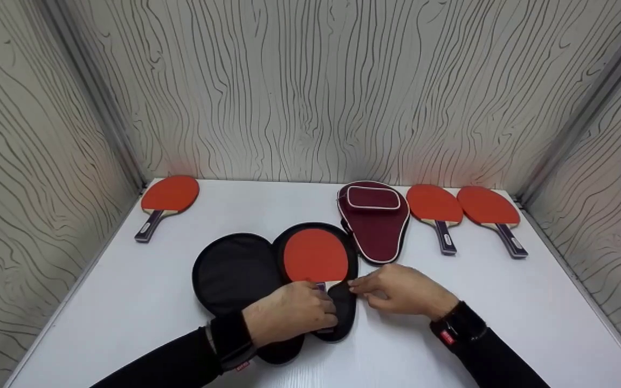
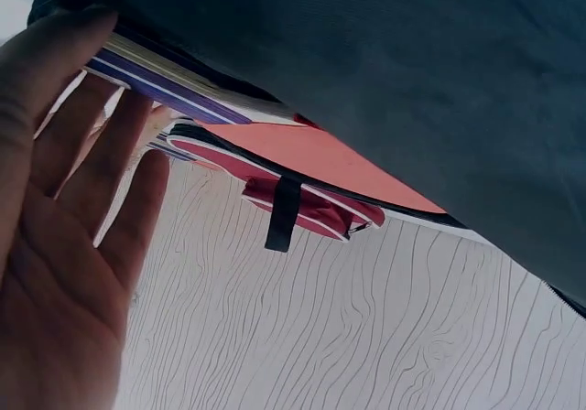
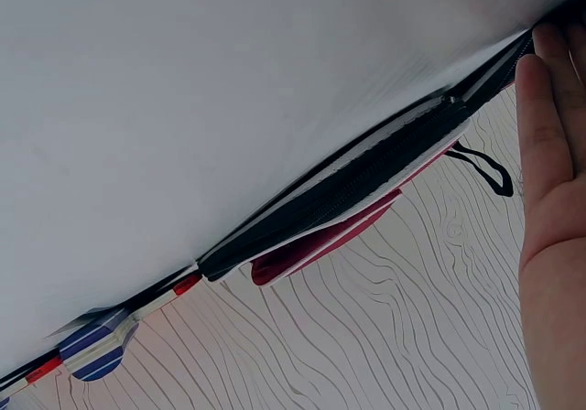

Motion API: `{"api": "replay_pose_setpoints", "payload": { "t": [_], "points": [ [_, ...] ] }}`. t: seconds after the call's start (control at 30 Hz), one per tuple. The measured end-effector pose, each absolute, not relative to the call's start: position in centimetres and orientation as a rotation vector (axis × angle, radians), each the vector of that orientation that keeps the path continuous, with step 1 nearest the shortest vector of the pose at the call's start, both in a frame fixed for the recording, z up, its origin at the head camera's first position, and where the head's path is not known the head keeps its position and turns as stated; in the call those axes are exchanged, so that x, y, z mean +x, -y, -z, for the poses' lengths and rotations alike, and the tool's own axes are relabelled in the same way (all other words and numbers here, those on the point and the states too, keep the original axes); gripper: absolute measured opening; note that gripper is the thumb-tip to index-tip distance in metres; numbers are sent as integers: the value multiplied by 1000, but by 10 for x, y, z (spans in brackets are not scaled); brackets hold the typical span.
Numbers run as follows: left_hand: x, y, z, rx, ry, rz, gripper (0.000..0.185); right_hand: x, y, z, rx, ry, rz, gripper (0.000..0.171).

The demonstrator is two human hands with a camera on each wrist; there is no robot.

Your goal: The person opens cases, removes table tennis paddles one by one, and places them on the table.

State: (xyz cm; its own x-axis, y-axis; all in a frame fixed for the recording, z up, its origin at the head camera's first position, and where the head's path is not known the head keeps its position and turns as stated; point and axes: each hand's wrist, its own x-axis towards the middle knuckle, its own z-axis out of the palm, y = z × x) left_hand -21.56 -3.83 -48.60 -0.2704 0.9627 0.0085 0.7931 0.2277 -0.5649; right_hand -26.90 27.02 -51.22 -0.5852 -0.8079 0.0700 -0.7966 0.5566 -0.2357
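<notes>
A table tennis paddle (image 1: 316,255) with orange-red rubber lies in the right half of an unzipped black paddle case (image 1: 233,269), which is spread open on the table. My left hand (image 1: 294,312) is over the paddle's handle. In the left wrist view, the thumb and fingers of that hand (image 2: 73,209) hold the purple-striped handle (image 2: 165,90). My right hand (image 1: 405,288) touches the case's right edge with its fingertips. The right wrist view shows extended fingers (image 3: 549,126) against that rim.
A maroon paddle case (image 1: 378,221) with white piping lies just behind the right hand. Two more paddles, a nearer one (image 1: 434,205) and an outer one (image 1: 487,207), lie at the right. Another paddle (image 1: 171,194) is at the far left. Patterned walls (image 1: 310,91) enclose the white table (image 1: 127,302).
</notes>
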Motion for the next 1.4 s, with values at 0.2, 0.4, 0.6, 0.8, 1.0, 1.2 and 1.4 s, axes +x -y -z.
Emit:
{"api": "replay_pose_setpoints", "payload": {
  "t": [0.2, 0.4, 0.6, 0.8, 1.0, 1.2, 1.4],
  "points": [
    [-217, 39, 489, -1617, 2111, -642, 6, -269, -270, 513, -1402, -2735, 377, 33],
    [-218, 44, 487, -1608, 2087, -661, 9, -269, -270, 513, -1394, -2731, 387, 33],
    [-218, 48, 483, -1589, 2068, -646, 10, -269, -270, 512, -1383, -2726, 381, 33],
    [-218, 52, 477, -1567, 2048, -614, 7, -269, -270, 512, -1371, -2726, 384, 32],
    [-222, 56, 467, -1518, 2061, -496, 6, -268, -269, 511, -1395, -2730, 384, 32],
    [-227, 60, 453, -1457, 2118, -393, 9, -269, -269, 511, -1415, -2727, 387, 33],
    [-232, 69, 441, -1356, 2122, -313, 13, -270, -269, 511, -1416, -2721, 400, 34]
  ]
}}
